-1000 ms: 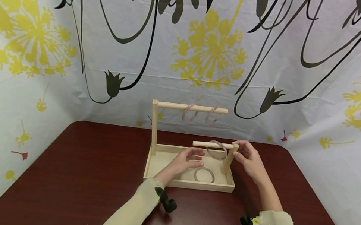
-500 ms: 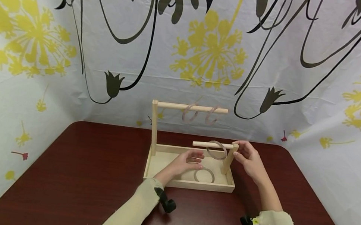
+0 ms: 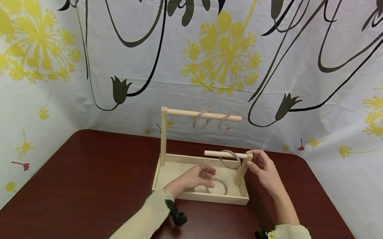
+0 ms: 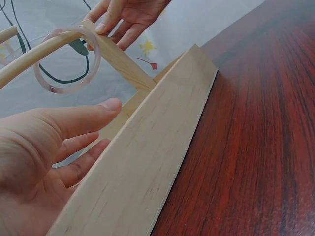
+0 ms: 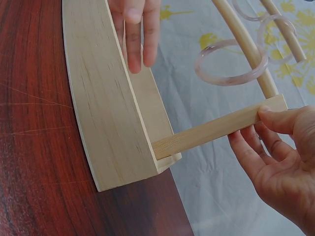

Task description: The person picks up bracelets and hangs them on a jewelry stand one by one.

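A pale wooden stand has a shallow tray (image 3: 171,193) and two posts, each with a rod. My right hand (image 3: 266,172) holds the top of the short post (image 5: 211,129), thumb on one side and fingers on the other. A translucent bangle (image 4: 96,61) hangs on the lower rod (image 3: 211,153) beside that post. Over the tray, my left hand (image 3: 191,177) has its fingers extended and slightly bent, holding nothing. Close to its thumb, a second bangle (image 3: 227,188) lies on the tray floor, partly hidden by the fingers in the head view.
The taller post (image 3: 163,136) stands at the tray's left, its upper rod (image 3: 181,112) carrying two more bangles, a left one (image 3: 195,123) and a right one (image 3: 220,127). The stand rests on a dark red wooden table (image 3: 106,173) before a patterned curtain (image 3: 113,58).
My left hand has dipped slightly toward the bangle in the tray, now covering part of it. The right hand stays on the short post.
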Motion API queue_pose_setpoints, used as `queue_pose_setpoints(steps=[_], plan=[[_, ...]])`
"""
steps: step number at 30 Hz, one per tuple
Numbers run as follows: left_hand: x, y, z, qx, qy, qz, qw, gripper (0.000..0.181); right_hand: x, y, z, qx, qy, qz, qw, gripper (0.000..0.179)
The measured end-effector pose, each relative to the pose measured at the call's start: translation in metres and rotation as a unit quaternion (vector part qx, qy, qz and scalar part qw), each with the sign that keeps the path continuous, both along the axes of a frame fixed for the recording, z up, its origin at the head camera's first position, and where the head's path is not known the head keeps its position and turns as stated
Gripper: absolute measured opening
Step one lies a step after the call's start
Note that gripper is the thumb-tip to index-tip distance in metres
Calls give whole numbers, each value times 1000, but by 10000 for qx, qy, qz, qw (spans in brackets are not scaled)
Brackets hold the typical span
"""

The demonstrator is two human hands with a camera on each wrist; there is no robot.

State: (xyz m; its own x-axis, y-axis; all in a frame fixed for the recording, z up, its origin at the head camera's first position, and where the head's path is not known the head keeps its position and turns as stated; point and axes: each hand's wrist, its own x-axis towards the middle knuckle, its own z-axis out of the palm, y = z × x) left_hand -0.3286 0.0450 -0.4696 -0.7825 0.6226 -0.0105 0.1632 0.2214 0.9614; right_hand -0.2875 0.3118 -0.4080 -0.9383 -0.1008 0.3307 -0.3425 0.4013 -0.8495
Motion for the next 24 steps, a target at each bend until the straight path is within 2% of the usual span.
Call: queue_pose_setpoints(steps=[8,15,19,24], plan=[[2,2,0,-379,186,-128,9990,56,1,-1,1,12,-84,-39,10000,34],[0,4,-2,-845,672,-321,9936,55,1,0,1,62,-18,-27,10000,33],[0,4,-1,-1303,1019,-474,9851,55,0,0,-1,56,17,-23,10000,33],[-1,7,0,-1904,1572,-645,9669,50,-3,1,-2,55,35,-41,10000,32]])
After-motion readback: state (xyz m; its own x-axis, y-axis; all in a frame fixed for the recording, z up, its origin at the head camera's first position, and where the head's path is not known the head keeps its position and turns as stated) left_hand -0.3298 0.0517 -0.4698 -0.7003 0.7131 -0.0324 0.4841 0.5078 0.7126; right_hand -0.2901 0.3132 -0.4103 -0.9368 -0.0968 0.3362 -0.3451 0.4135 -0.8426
